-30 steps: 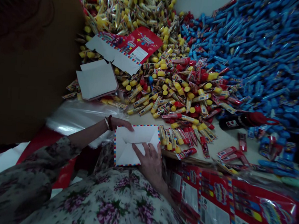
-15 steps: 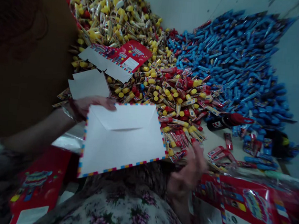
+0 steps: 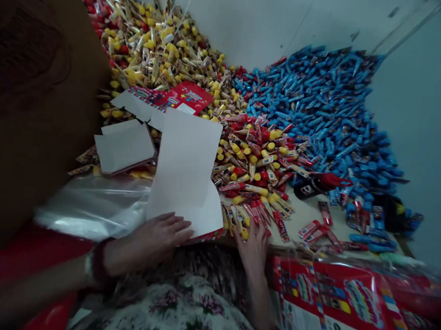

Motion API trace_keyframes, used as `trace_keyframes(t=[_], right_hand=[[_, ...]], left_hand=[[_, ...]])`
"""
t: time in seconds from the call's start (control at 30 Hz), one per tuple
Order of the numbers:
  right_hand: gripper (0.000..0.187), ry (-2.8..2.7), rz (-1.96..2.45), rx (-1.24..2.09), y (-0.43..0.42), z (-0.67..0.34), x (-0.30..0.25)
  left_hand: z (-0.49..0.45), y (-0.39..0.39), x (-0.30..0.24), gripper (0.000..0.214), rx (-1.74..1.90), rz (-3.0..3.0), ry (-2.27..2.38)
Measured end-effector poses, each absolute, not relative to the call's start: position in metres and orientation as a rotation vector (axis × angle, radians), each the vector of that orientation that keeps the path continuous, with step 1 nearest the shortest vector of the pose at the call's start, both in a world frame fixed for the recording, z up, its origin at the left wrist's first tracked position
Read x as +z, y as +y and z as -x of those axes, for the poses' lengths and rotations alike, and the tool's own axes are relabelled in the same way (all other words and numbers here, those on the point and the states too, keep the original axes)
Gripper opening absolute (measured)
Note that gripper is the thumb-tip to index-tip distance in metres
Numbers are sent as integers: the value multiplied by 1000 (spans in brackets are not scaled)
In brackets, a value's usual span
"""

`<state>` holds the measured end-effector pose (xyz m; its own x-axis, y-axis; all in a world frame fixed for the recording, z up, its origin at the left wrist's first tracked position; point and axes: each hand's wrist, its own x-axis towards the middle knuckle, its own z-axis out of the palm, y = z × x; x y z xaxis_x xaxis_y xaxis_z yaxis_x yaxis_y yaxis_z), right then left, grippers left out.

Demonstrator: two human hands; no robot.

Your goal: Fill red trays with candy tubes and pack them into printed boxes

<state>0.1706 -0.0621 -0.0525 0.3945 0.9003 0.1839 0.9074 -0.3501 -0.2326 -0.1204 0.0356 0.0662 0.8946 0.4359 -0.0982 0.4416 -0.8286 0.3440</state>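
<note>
A white card sheet (image 3: 186, 157) lies unfolded in front of me, its lower right corner curling up to show a red printed underside. My left hand (image 3: 165, 234) rests on its lower edge, fingers stretched out flat. To the right, my right hand (image 3: 254, 244) reaches over the table's near edge with its fingers apart, touching a row of small red and yellow wrapped tubes (image 3: 260, 214). Whether a tube is between those fingers cannot be made out.
Heaps of yellow-capped tubes (image 3: 168, 54) and blue packets (image 3: 313, 101) rise behind. A dark bottle with a red cap (image 3: 310, 187) lies right. Smaller white cards (image 3: 124, 147), clear plastic (image 3: 95, 206) and a brown box (image 3: 36, 120) are left. Red printed packs (image 3: 332, 296) sit lower right.
The white envelope with a striped border is out of my left hand's raised grip; an unfolded white sheet lies on the table. My right hand has moved left onto the tubes.
</note>
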Motion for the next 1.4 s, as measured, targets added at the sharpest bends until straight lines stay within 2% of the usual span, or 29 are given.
trace_keyframes(t=[0.1, 0.2, 0.3, 0.5, 0.63, 0.77, 0.83, 0.93, 1.03, 1.23, 1.3, 1.37, 1.4], right_hand=[[73, -1607, 2349, -135, -67, -157, -77], [69, -1551, 2348, -157, -56, -149, -90], [64, -1477, 2384, -126, -34, -149, -94], [67, -1413, 2476, -51, 22, -155, -90], [64, -1466, 2400, -75, 28, -161, -89], [69, -1573, 2310, -50, 12, -169, -85], [72, -1556, 2270, -88, 4, -170, -79], [72, -1486, 2193, -141, -2, -168, -65], [67, -1440, 2077, -195, -3, -164, -49], [42, -1501, 1693, -201, -2, -147, -16], [37, -1505, 1568, -124, -1, -133, -6], [34, -1489, 1469, 42, 1, -115, 4], [36, -1470, 1423, 179, 4, -105, 10]], left_hand=[[108, 23, 10, 47, -128, -2798, 687], [112, 35, -27, 44, -148, -2831, 716], [115, 59, -45, 40, -102, -2840, 646], [117, 86, -50, 42, -48, -2872, 535], [131, 85, -38, 30, 230, -2805, 599], [165, 119, -16, 30, 681, -2439, 1710], [181, 146, -4, 29, 556, -2284, 2009], [194, 175, 9, 22, 381, -2282, 1969], [194, 181, 17, 20, 397, -2275, 1935], [214, 162, 58, 20, 561, -2107, 2020], [228, 143, 84, 22, 782, -1961, 2121], [239, 115, 113, 19, 1381, -1588, 2141], [242, 99, 126, 19, 1533, -1449, 2100]])
